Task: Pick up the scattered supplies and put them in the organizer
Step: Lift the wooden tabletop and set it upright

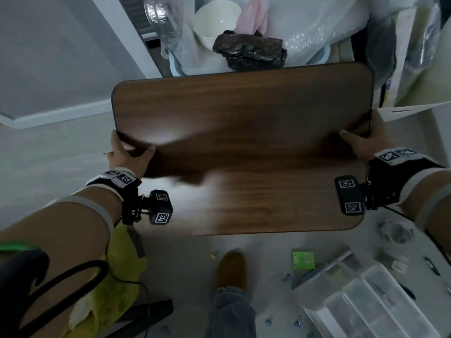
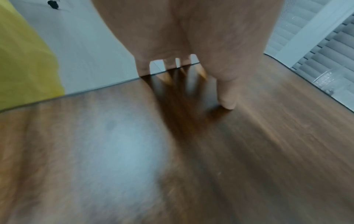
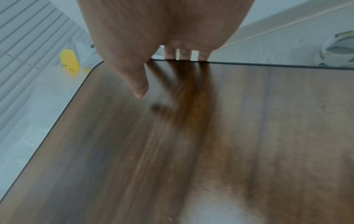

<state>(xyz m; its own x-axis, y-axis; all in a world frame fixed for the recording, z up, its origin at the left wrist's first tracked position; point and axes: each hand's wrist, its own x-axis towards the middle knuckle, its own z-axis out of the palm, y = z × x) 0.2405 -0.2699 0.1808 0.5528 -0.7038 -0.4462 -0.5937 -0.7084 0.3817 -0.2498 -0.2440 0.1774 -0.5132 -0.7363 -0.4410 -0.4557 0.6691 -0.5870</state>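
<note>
Left hand (image 1: 127, 154) is gripping the left edge of a wooden tabletop (image 1: 244, 147), thumb (image 2: 227, 97) on top, fingers curled under. Right hand (image 1: 366, 142) is clamping the opposite edge likewise. Clear plastic organizer (image 1: 361, 296) is sitting on the floor at lower right, beside scattered binder clips (image 1: 269, 319) and a green packet (image 1: 303, 259).

Pale floor (image 1: 61, 152); brown wooden tabletop (image 1: 244, 132); white baseboard (image 1: 61, 115).
</note>
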